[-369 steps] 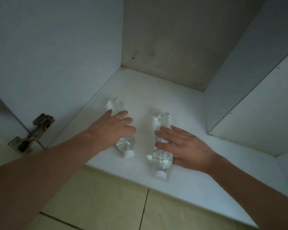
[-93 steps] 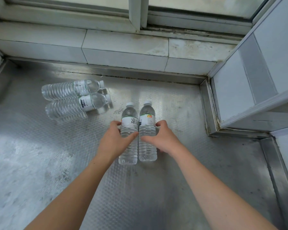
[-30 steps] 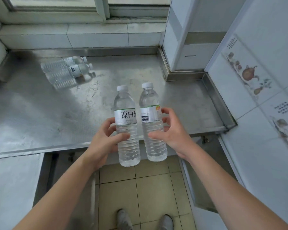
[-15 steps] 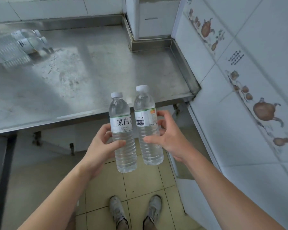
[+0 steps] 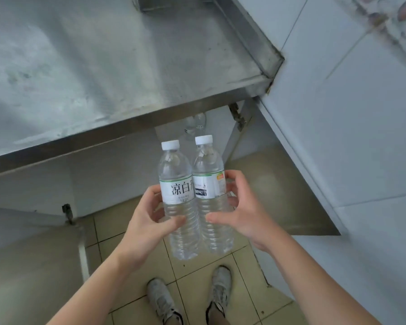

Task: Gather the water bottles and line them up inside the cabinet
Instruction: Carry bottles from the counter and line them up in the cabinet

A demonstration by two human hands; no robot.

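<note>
The left hand (image 5: pixel 150 219) is gripping the left water bottle (image 5: pixel 178 200) around its ribbed lower body, with the thumb lying across the front and the fingers curled behind the label. The right hand (image 5: pixel 242 214) is gripping the right water bottle (image 5: pixel 210 195) in the same manner, thumb in front on the ribs and fingers wrapped around the far side at label height. Both bottles are being held upright, side by side and touching along their length, in the air above the tiled floor (image 5: pixel 108 224) and in front of the open cabinet (image 5: pixel 127 158).

Each bottle is a clear, thin-walled plastic cylinder with a smooth tapering shoulder, horizontal ribbing below the label, and a white ridged screw cap. The left bottle is carrying a white label with large dark characters and a green upper edge; the right bottle's label is showing a dark band and a small orange patch.

Further clear bottles (image 5: pixel 195 125) are showing inside the cabinet, under the counter edge, partly hidden; their number and position cannot be determined. A brushed stainless-steel countertop (image 5: pixel 103 66), dull and streaked, with a folded front lip, is occupying the upper part of the view. A metal hinge (image 5: pixel 237 116) is sitting on the cabinet's right side beside an open door (image 5: pixel 279 188). Glazed white wall tiles (image 5: pixel 349 113) are filling the right side. Two worn grey sneakers (image 5: pixel 164 301) are standing on the beige floor tiles below the bottles.
</note>
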